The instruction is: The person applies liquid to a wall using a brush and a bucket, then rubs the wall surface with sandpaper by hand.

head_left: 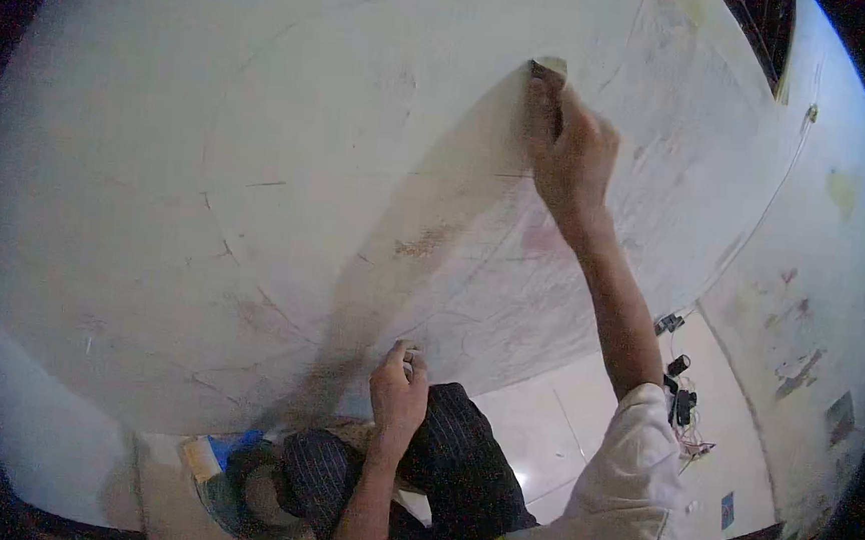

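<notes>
A large pale wall (313,111) fills most of the view, with scratches, smudges and a brown worn patch (425,240) near its middle. My right hand (574,144) is raised against the upper part of the wall, its fingers closed on a small flat yellowish piece (551,68) with a dark edge. What that piece is cannot be made out. Lower down, above my knees, my left hand (400,383) has its fingers curled together near the wall; anything between them is too small to name.
Black items with wires (684,403) lie on the tiled floor (552,419) at the right. A dark round container (261,499) stands at lower left beside a blue and yellow packet (204,458). A stained side wall (812,297) rises at the far right.
</notes>
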Motion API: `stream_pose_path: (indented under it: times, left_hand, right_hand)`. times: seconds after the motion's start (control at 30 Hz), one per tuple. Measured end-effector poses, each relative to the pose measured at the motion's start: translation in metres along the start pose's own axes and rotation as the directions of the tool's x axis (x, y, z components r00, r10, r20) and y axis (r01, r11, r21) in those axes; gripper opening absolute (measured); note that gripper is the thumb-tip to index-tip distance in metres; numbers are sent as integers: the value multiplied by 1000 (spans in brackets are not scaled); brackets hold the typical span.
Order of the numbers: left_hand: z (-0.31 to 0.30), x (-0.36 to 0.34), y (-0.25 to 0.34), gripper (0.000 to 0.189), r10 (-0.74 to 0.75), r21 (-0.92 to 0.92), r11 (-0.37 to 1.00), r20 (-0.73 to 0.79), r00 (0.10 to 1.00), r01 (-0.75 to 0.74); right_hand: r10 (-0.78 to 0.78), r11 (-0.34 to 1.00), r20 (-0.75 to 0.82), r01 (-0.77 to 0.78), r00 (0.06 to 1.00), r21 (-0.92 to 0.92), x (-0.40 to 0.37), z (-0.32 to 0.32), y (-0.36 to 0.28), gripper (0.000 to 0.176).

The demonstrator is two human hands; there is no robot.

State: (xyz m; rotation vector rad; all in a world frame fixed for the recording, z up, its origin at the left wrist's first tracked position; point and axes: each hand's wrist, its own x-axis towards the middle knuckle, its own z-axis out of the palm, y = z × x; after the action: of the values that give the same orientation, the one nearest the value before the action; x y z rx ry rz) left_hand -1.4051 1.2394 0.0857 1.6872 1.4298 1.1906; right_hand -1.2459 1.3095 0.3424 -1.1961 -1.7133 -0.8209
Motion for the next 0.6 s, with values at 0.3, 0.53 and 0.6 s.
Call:
stream_pose_path:
  times: [0.3,0.53,0.6]
  left_hand:
    - [6,-4,-10,25,93,10,996,-12,996,-93]
    - [3,-4,-7,24,67,68,996,-27,997,-65]
    - [4,-11,-4,23,62,87,994,-12,998,-61]
  right_hand:
    - [-69,987,-107,52,992,-151,9,5,14,21]
    - [19,933,80,11,997,-359,9,-2,8,22]
    - [218,974,-83,-211,972,78,10,1,9,24]
